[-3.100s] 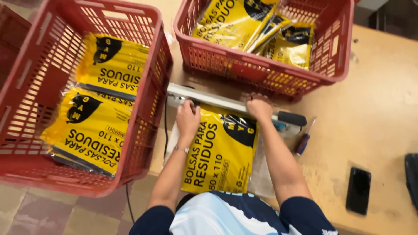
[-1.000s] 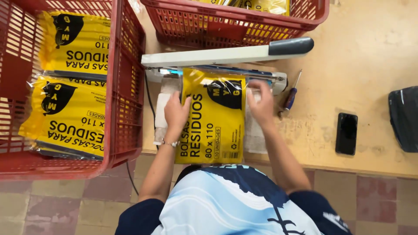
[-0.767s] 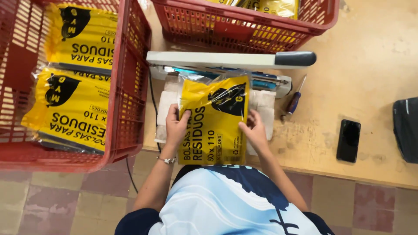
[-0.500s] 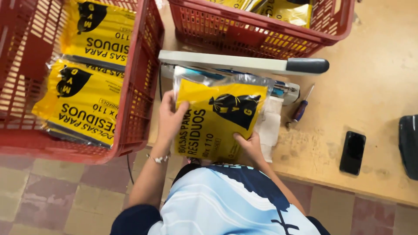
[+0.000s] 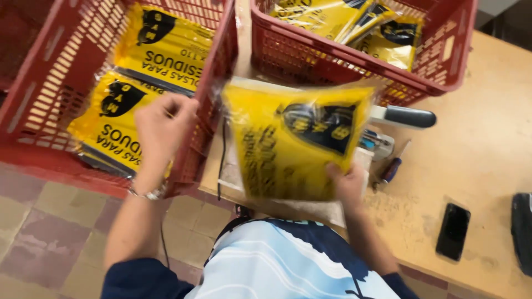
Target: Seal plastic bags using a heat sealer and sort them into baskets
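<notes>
Yellow plastic packet [image 5: 293, 144], blurred in mid-air above the counter [image 5: 487, 144], pinched at its lower edge by the right hand [image 5: 348, 185]; so slight a grip may let it slip. Left hand [image 5: 160, 124], loosely curled and seemingly empty, hovers over the red crate [image 5: 221, 72]. Sealer [image 5: 402, 116] beyond lies mostly hidden.

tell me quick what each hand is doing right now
Left hand: loosely curled, holding nothing, over the red basket of yellow packs.
Right hand: closed on the yellow bag pack, lifted off the table.
</notes>
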